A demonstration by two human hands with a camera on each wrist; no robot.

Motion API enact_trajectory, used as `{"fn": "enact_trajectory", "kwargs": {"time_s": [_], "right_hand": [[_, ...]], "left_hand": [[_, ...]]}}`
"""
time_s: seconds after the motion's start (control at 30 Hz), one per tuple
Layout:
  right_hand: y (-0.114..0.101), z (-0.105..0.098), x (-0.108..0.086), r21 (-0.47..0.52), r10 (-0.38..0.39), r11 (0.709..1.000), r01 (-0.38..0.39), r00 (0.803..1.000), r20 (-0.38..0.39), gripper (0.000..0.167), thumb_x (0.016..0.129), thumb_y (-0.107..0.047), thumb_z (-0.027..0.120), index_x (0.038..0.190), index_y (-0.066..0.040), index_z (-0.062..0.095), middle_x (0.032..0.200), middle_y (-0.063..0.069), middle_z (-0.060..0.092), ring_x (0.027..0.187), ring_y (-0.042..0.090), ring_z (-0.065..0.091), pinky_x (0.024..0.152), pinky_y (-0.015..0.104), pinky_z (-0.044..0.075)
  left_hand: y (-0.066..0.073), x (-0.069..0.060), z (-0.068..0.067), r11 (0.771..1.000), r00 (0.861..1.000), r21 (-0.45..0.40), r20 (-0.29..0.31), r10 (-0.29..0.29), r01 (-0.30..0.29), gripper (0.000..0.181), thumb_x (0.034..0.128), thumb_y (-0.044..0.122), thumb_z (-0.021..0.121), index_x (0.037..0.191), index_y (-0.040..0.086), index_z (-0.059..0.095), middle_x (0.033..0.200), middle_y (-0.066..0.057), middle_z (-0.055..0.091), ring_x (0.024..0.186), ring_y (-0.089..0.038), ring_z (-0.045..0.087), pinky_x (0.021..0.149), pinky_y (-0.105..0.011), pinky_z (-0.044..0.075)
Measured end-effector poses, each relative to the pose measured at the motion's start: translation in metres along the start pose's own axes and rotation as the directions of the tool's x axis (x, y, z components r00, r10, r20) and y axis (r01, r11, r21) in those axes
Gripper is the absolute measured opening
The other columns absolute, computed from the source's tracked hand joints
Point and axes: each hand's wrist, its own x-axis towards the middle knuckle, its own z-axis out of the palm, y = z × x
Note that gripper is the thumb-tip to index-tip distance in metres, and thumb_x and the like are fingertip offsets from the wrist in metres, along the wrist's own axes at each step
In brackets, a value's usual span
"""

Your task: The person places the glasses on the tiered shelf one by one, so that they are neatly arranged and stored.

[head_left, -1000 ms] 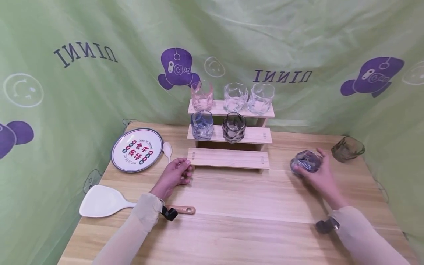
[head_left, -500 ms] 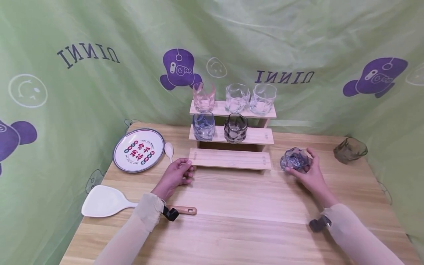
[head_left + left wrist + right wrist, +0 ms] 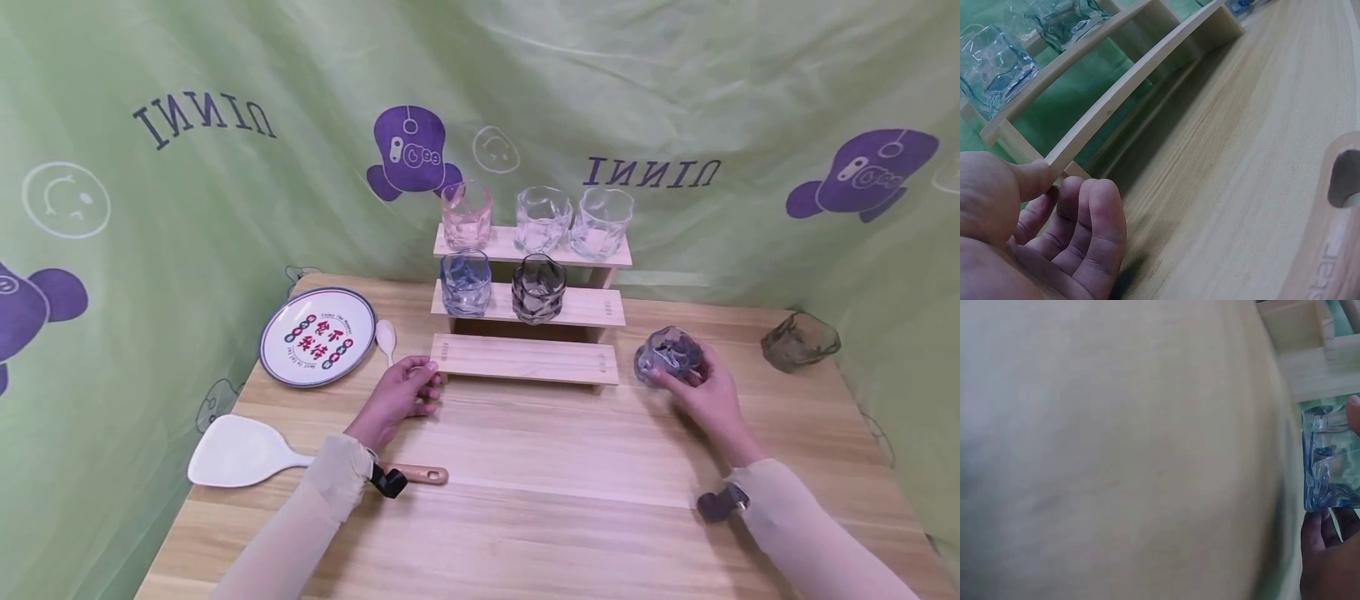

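A blue-tinted drinking glass [image 3: 666,357] is gripped by my right hand [image 3: 716,400], to the right of the wooden tiered stand [image 3: 525,358]. In the right wrist view the thumb and fingers hold opposite sides of this glass [image 3: 1332,459]. My left hand [image 3: 401,393] pinches the left end of the stand's lowest board, thumb on top; the left wrist view shows the board [image 3: 1107,112] between thumb and curled fingers [image 3: 1104,212]. On the middle tier stand a blue glass [image 3: 466,285] and a dark grey glass [image 3: 538,290]. Above are a pink glass [image 3: 467,218] and two clear glasses [image 3: 602,225].
A smoky brownish glass [image 3: 799,342] lies tilted near the table's right edge. Left of the stand are a printed plate [image 3: 318,337] and a white spoon [image 3: 386,337]. A white turner [image 3: 238,452] lies beneath the left forearm. Green fabric [image 3: 300,208] encloses the table.
My right hand has carried the blue-tinted glass left, toward the stand, with little movement in the last half second. My left hand stays at the lowest board. The head view has shifted slightly.
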Motion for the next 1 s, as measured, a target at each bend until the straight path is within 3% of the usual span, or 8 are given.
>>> {"fn": "enact_trajectory", "kwargs": {"time_s": [0.2, 0.33, 0.53, 0.77, 1.0], "right_hand": [[-0.024, -0.004, 0.006, 0.047, -0.037, 0.998, 0.038, 0.999, -0.02, 0.086, 0.086, -0.026, 0.084, 0.154, -0.004, 0.037, 0.143, 0.024, 0.049, 0.127, 0.038, 0.05, 0.1, 0.021, 0.047], [-0.041, -0.007, 0.011, 0.052, -0.061, 0.997, 0.065, 0.996, -0.065, 0.081, 0.087, -0.024, 0.084, 0.153, -0.006, 0.04, 0.14, 0.02, 0.051, 0.126, 0.028, 0.05, 0.101, 0.021, 0.046], [-0.068, -0.006, 0.016, 0.123, -0.083, 0.988, 0.093, 0.993, -0.084, 0.076, 0.087, -0.024, 0.084, 0.151, -0.009, 0.045, 0.134, 0.015, 0.054, 0.118, 0.017, 0.054, 0.092, 0.015, 0.049], [-0.098, 0.006, 0.023, 0.18, -0.109, 0.977, 0.114, 0.993, -0.043, 0.076, 0.084, -0.024, 0.086, 0.148, -0.01, 0.047, 0.133, 0.012, 0.055, 0.117, 0.018, 0.055, 0.089, 0.015, 0.051], [-0.114, 0.023, 0.031, 0.162, -0.122, 0.979, 0.124, 0.992, -0.026, 0.084, 0.081, -0.026, 0.09, 0.151, -0.011, 0.045, 0.137, 0.013, 0.055, 0.115, 0.024, 0.056, 0.086, 0.016, 0.053]], "left_hand": [[-0.001, 0.0, 0.0, 1.0, 1.0, -0.007, -0.005, -0.003, 0.003, 0.033, 0.1051, 0.027, 0.059, 0.13, 0.006, 0.051, 0.105, -0.013, 0.064, 0.08, -0.019, 0.061, 0.064, -0.031, 0.058], [-0.001, 0.0, -0.002, 1.0, 1.0, -0.011, -0.001, -0.002, 0.002, 0.033, 0.1052, 0.027, 0.059, 0.129, 0.006, 0.051, 0.104, -0.013, 0.064, 0.08, -0.019, 0.061, 0.064, -0.031, 0.058], [-0.002, 0.0, -0.002, 1.0, 1.0, -0.008, -0.001, 0.002, -0.002, 0.033, 0.1054, 0.027, 0.058, 0.129, 0.006, 0.051, 0.104, -0.012, 0.064, 0.08, -0.018, 0.061, 0.064, -0.031, 0.058], [0.0, -0.001, -0.001, 1.0, 1.0, -0.002, -0.007, 0.001, -0.001, 0.031, 0.1054, 0.026, 0.058, 0.128, 0.006, 0.052, 0.104, -0.011, 0.064, 0.079, -0.018, 0.061, 0.064, -0.031, 0.058], [-0.001, 0.001, 0.0, 1.0, 1.0, -0.007, 0.001, 0.005, -0.005, 0.034, 0.105, 0.026, 0.059, 0.13, 0.005, 0.051, 0.106, -0.013, 0.063, 0.08, -0.019, 0.061, 0.064, -0.031, 0.058]]}}
